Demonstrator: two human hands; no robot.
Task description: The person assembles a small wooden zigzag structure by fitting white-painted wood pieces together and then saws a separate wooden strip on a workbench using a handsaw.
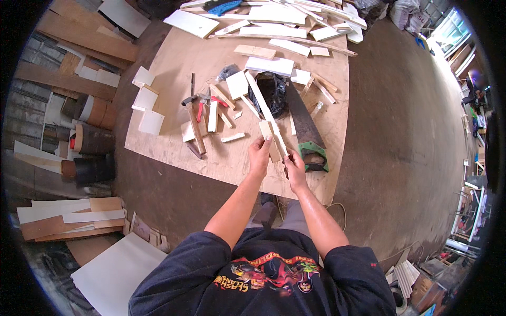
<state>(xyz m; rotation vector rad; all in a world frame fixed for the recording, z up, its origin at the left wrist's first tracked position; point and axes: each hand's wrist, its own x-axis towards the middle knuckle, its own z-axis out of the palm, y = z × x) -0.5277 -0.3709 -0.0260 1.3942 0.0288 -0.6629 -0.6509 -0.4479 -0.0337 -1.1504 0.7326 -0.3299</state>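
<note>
My left hand [259,156] grips a short wooden block [270,138] and holds it against a long white strip [265,112]. That strip runs up and away over the plywood table [174,68]. My right hand [295,168] pinches the strip's near end, just right of the left hand. A hand saw [301,118] with a green handle [314,156] lies on the table right beside my right hand. A black plastic bag [274,92] lies under the strip's far part.
A hammer [193,126], red-handled pliers [201,108] and small wood offcuts [213,116] lie left of my hands. White panels [270,65] and strips cover the far table. Boards [68,216] and rolls [92,139] lie on the floor to the left.
</note>
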